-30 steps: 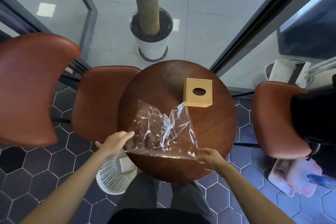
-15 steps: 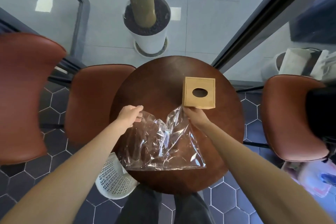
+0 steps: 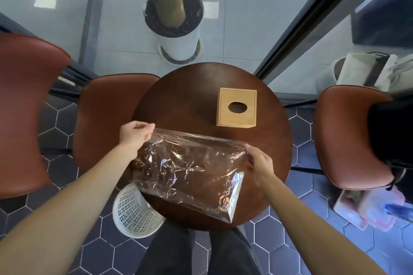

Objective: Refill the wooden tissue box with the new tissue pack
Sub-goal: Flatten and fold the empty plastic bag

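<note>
A square wooden tissue box (image 3: 236, 107) with an oval slot on top stands on the round dark wooden table (image 3: 190, 96), at its far right. In front of it a crinkled clear plastic bag (image 3: 190, 167) is held stretched over the table's near half. My left hand (image 3: 134, 133) pinches the bag's far left corner. My right hand (image 3: 260, 164) pinches its far right corner. The bag looks empty. No tissue pack is in view.
A white perforated basket (image 3: 134, 212) stands on the floor under the table's near left edge. Brown chairs (image 3: 107, 116) (image 3: 348, 136) flank the table left and right. A potted trunk in a white pot (image 3: 176, 35) stands beyond glass. My legs are below the table.
Both hands moved from the bag's near corners to its far edge and pulled it taut and flat; the bag was crumpled before. The box has not moved.
</note>
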